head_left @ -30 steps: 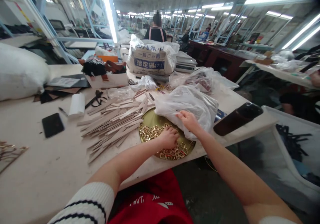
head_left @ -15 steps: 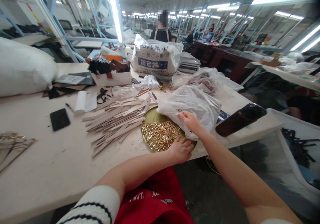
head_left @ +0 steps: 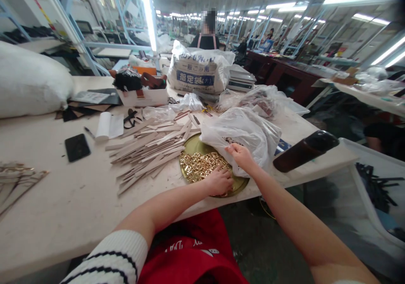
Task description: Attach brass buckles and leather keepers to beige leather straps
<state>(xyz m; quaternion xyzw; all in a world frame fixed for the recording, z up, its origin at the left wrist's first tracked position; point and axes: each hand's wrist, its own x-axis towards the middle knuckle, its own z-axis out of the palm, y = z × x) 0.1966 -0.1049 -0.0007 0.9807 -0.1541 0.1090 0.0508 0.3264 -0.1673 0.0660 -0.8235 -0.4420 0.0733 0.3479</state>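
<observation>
Many small gold metal buckles (head_left: 198, 166) lie heaped in a round brass-coloured tray (head_left: 238, 187) near the table's front edge. My left hand (head_left: 219, 180) rests on the right side of the heap, palm down. Its fingers are slightly bent and apart, touching the buckles, and their tips are partly hidden. My right hand (head_left: 241, 156) pinches the edge of a white translucent plastic bag (head_left: 249, 125). The bag overhangs the tray's back right part, and some small dark-and-gold pieces show through its mouth.
Thin grey-beige strips (head_left: 148, 149) are piled left of the tray. A dark bottle (head_left: 305, 151) lies tilted at the right. Further left are a phone (head_left: 77, 147) and a paper roll (head_left: 109, 126). A large printed sack (head_left: 199, 71) stands behind; a person (head_left: 207, 41) is beyond it.
My left hand has moved left from the tray's right part onto the buckles. My right hand keeps hold of the bag's edge, almost unmoved.
</observation>
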